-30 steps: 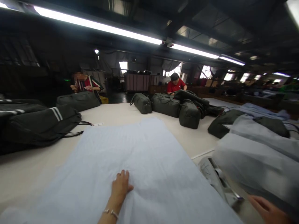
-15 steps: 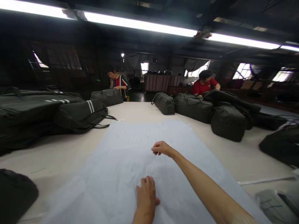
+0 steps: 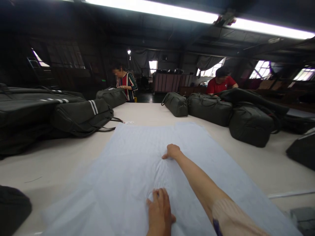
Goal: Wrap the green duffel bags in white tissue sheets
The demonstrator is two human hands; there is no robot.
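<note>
Big lt. blue sheet point(image 3: 128, 167) lies on the white bench point(image 3: 61, 157), right in front, w/ wrinkles b/w the 2 hands. L hand point(image 3: 159, 209) is palm down on it, near the bottom; its grip is wide, fingers a bit apart. R hand point(image 3: 173, 151) is farther up the sheet, thumb tip down by the wrinkles; can't tell if its grip pinches the sheet. On the L side is a dark bag w/ 2 white stripes point(image 3: 76, 116), its straps point(image 3: 105, 130) near the sheet's top L corner, & a small white tag point(image 3: 129, 122) there. More dark bags point(image 3: 210, 109) sit past the sheet's top & R side. At back: 1 person in a red top point(image 3: 221, 83), 1 in a stripy top point(image 3: 128, 83).
</note>
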